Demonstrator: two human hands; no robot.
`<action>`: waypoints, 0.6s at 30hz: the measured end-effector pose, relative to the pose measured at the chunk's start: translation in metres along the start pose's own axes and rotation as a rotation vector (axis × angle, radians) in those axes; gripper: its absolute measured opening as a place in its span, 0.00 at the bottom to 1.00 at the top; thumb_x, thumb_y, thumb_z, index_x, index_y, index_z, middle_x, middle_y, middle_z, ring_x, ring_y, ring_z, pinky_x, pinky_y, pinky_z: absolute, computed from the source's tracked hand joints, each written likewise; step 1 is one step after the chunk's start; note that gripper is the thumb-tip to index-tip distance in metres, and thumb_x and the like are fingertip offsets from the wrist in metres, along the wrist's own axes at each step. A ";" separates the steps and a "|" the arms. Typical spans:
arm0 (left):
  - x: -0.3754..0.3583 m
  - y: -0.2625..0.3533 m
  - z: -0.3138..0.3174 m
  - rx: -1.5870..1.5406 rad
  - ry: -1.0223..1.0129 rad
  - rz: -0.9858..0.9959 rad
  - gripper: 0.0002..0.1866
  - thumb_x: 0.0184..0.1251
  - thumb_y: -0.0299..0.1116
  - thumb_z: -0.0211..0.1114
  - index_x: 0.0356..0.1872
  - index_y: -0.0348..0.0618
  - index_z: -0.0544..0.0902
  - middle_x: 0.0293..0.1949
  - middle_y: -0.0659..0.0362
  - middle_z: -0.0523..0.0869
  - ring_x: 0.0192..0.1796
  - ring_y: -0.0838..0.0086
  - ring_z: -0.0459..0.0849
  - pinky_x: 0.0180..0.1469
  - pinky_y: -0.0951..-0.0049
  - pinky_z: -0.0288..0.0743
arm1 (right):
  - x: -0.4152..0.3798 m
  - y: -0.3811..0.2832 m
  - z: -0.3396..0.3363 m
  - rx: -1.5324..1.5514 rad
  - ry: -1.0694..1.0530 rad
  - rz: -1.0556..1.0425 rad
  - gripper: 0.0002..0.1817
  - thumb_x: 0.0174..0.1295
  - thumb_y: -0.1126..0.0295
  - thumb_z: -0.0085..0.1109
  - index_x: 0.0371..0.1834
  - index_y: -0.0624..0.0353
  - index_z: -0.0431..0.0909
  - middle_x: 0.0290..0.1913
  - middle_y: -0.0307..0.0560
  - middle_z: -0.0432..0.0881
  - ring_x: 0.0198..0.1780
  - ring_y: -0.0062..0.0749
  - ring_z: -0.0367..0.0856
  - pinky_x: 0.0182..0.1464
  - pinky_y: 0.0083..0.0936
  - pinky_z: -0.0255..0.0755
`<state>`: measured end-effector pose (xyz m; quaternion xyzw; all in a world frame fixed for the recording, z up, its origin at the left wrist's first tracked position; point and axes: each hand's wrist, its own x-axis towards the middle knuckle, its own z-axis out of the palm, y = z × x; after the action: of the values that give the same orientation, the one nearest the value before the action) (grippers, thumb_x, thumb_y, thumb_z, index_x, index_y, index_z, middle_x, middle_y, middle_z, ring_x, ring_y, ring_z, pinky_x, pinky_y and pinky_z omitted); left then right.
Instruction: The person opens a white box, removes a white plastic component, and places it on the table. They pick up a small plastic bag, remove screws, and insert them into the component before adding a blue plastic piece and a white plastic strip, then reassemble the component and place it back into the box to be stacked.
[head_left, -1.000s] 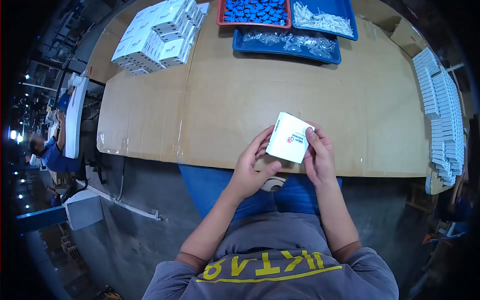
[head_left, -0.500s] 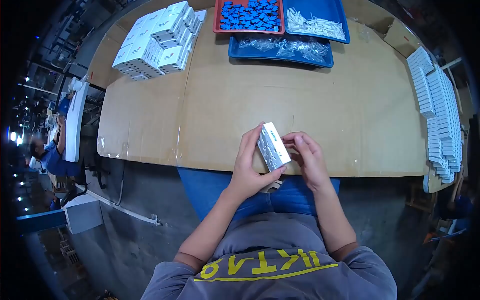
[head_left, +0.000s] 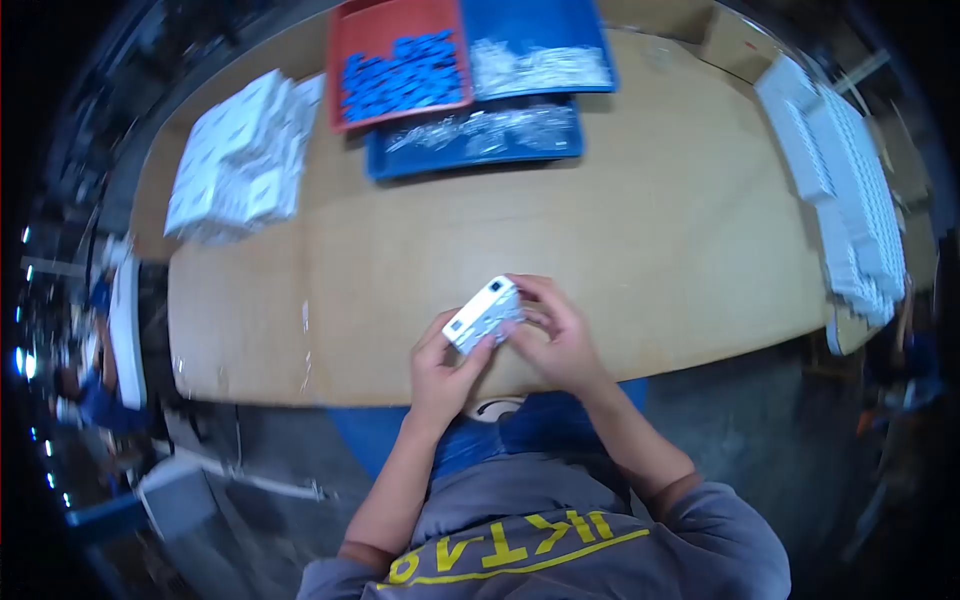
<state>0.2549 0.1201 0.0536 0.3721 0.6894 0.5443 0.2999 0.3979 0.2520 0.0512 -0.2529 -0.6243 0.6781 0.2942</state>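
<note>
A small white box (head_left: 482,316) with a grey patterned side is held up between both hands, just above the table's front edge. My left hand (head_left: 447,368) grips its lower left end, the thumb on the patterned side. At the upper right end, my right hand (head_left: 552,335) has its fingers on the box too, with the thumb against the patterned side. Dark square marks show on the narrow white face. Motion blur hides finer detail.
White boxes (head_left: 235,160) are stacked at the back left. A red tray (head_left: 345,45) holds blue parts, a blue tray (head_left: 530,20) white pieces, and another blue tray (head_left: 480,160) clear bags. Long white stacks (head_left: 845,180) line the right. A person (head_left: 100,395) sits far left.
The box has been turned, and its narrow face now slants up to the right. My right hand has closed onto it. The whole view has shifted and tilted with the head.
</note>
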 end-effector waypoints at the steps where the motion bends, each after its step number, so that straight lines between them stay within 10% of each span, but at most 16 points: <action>1: 0.008 -0.004 0.006 0.078 0.016 0.013 0.25 0.66 0.27 0.77 0.62 0.32 0.82 0.49 0.52 0.90 0.51 0.64 0.90 0.56 0.68 0.81 | 0.002 -0.005 -0.002 -0.078 -0.009 -0.014 0.38 0.64 0.72 0.76 0.76 0.68 0.68 0.68 0.56 0.75 0.73 0.38 0.75 0.71 0.35 0.74; 8: 0.042 0.034 0.030 0.332 -0.254 0.271 0.30 0.61 0.27 0.78 0.65 0.34 0.80 0.65 0.48 0.81 0.61 0.60 0.85 0.61 0.63 0.80 | 0.015 -0.009 -0.031 -0.189 0.011 0.048 0.58 0.55 0.70 0.84 0.85 0.58 0.53 0.75 0.57 0.67 0.78 0.45 0.69 0.78 0.46 0.68; 12: 0.055 0.029 0.047 0.035 -0.307 0.079 0.29 0.62 0.26 0.76 0.66 0.33 0.80 0.62 0.48 0.83 0.61 0.56 0.84 0.66 0.61 0.78 | 0.031 -0.004 -0.090 -0.066 0.161 0.086 0.59 0.52 0.73 0.84 0.85 0.63 0.52 0.76 0.59 0.67 0.76 0.46 0.71 0.76 0.43 0.71; 18: 0.062 -0.007 0.065 0.268 -0.144 0.309 0.20 0.63 0.24 0.73 0.58 0.37 0.85 0.56 0.50 0.86 0.61 0.56 0.81 0.67 0.59 0.75 | 0.065 -0.024 -0.251 0.023 0.569 -0.123 0.51 0.58 0.81 0.73 0.84 0.60 0.53 0.73 0.53 0.70 0.72 0.41 0.74 0.74 0.44 0.71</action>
<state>0.2731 0.2056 0.0319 0.5479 0.6672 0.4593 0.2091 0.5324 0.4751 0.0529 -0.3913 -0.5232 0.5678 0.5008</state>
